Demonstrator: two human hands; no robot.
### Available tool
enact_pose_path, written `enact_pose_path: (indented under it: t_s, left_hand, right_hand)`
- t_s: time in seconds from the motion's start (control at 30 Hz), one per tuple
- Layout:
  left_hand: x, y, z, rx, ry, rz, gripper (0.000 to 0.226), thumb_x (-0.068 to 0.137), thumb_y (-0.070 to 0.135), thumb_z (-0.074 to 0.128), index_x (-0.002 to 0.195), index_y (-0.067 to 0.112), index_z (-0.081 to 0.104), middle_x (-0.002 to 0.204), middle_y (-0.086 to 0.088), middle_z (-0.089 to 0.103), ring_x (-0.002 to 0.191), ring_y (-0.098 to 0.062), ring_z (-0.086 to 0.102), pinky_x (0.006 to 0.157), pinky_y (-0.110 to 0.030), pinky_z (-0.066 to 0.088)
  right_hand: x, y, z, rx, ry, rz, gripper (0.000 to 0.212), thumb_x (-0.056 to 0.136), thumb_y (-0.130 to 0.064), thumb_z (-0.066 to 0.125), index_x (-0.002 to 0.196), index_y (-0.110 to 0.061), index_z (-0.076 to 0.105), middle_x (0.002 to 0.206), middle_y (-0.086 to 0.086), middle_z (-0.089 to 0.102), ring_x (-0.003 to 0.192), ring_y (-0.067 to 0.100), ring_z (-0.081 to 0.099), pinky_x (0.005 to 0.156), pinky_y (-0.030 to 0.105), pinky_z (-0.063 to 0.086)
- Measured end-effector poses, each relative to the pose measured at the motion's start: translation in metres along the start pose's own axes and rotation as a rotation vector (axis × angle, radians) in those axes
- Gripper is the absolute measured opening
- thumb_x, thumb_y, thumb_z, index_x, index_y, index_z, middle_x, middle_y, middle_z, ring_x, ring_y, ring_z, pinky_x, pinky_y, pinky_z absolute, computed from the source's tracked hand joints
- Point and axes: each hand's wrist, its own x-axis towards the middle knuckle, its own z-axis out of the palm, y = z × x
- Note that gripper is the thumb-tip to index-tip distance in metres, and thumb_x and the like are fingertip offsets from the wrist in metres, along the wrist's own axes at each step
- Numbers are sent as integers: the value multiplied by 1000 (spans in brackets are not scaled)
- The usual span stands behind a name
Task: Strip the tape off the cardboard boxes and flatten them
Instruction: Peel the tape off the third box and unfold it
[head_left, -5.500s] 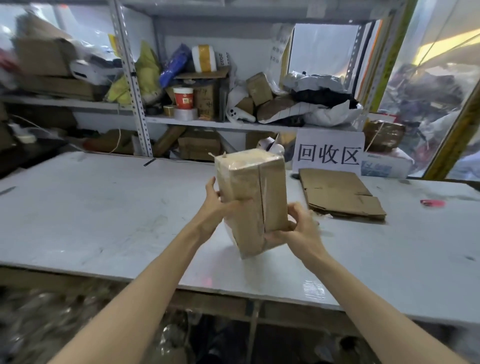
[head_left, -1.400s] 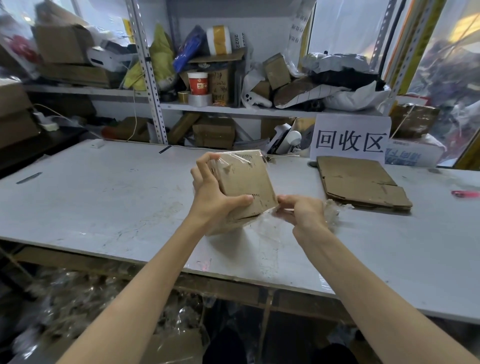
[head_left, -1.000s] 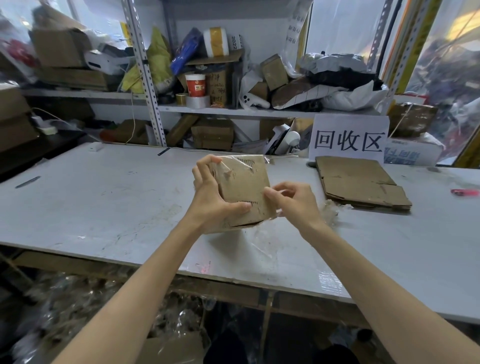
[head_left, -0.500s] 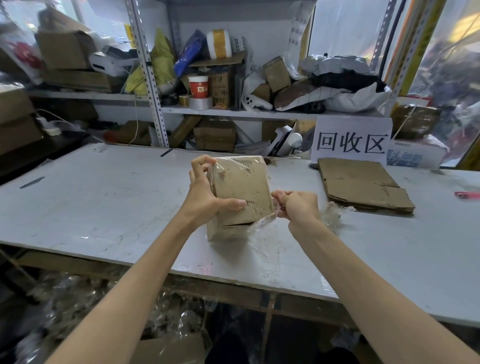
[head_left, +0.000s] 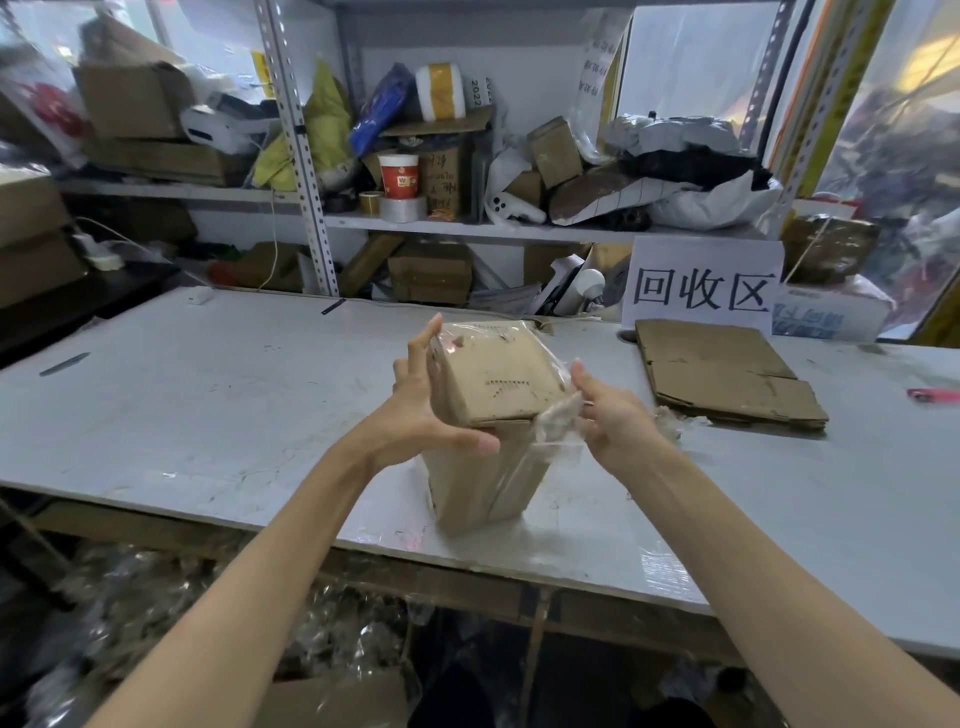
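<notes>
A small brown cardboard box (head_left: 493, 384) wrapped in clear tape stands tilted on the white table (head_left: 208, 395), its top face turned towards me. My left hand (head_left: 421, 410) holds its left side, thumb under the top flap's front edge, fingers up along the far side. My right hand (head_left: 605, 410) is at the box's right corner and pinches a crumpled strip of clear tape (head_left: 558, 421) that is partly peeled away from the box. The top flap gapes slightly along its front edge.
A stack of flattened cardboard (head_left: 722, 374) lies to the right, in front of a white sign (head_left: 701, 286). A wad of tape (head_left: 670, 421) lies beside it. A pink object (head_left: 932, 396) lies at the far right. Cluttered shelves (head_left: 467, 223) stand behind the table.
The box has been set lower on the table and tipped so its side shows. My right hand has pulled the tape strip off the right corner; the flap has lifted a little.
</notes>
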Motion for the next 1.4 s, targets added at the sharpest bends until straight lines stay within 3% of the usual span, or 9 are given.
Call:
enact_pose_path:
  t_s: [0.1,0.2,0.33,0.47,0.7,0.93,1.03,1.17,1.4]
  left_hand:
    - [2,-4,6,67,107,41,145,39,54,90,149,49,-4,140,2,19,131,-12,22,113,-40,26]
    - [6,-5,12,38,243,34,136,42,53,89,150,46,6,131,1,24,125,-16,31,111,-41,31]
    - [9,-3,12,-15,349,-71,139,39,68,79,153,46,4,143,-7,24,135,-30,32,113,-51,34]
    - [8,0,11,2,374,-85,137,36,76,71,154,45,8,143,-8,29,133,-29,35,109,-48,37]
    - [8,0,-1,-153,345,-130,136,36,74,76,153,44,14,147,-10,34,132,-31,42,108,-54,41]
    - [5,-2,12,-109,372,-133,135,34,77,75,149,48,11,144,-8,26,131,-30,38,107,-47,38]
    - [4,-1,16,-79,396,-132,135,32,77,75,148,48,11,142,-8,26,130,-31,38,106,-47,39]
    - [5,1,18,-54,402,-146,136,33,76,74,149,46,10,145,-9,25,133,-33,36,108,-50,37]
    - [8,4,6,-146,366,-130,137,39,75,73,155,41,9,143,-7,37,128,-28,45,109,-51,41]
  right_hand:
    - [-1,-9,-1,55,5,31,33,102,-28,42,88,0,53,84,16,61,69,22,64,72,32,59]
    - [-10,-9,1,-115,-111,-318,26,97,-27,47,112,-11,60,120,11,60,103,17,59,98,41,47]
    - [-21,-6,-4,-789,-311,-989,33,78,-19,76,110,-17,68,118,-2,64,113,10,56,94,25,48]
    - [-20,0,-3,-960,-170,-1216,7,78,3,73,84,-1,71,93,9,68,87,20,65,72,30,58]
    - [-20,-4,3,-386,-52,-817,22,74,16,68,78,-5,73,87,6,73,87,15,71,81,35,58]
    - [-24,4,4,-234,-113,-697,15,73,-17,68,82,-6,73,89,10,71,86,19,66,80,34,54]
    - [-20,7,6,-394,53,-733,21,69,-27,83,81,-16,69,97,1,65,89,5,63,73,21,53]
    - [-15,11,2,-501,105,-737,59,69,-12,85,117,-24,53,99,-7,58,86,2,62,69,15,55]
    - [-10,-11,-19,-904,71,-968,31,76,11,65,99,-10,67,87,-1,69,77,8,64,67,6,49]
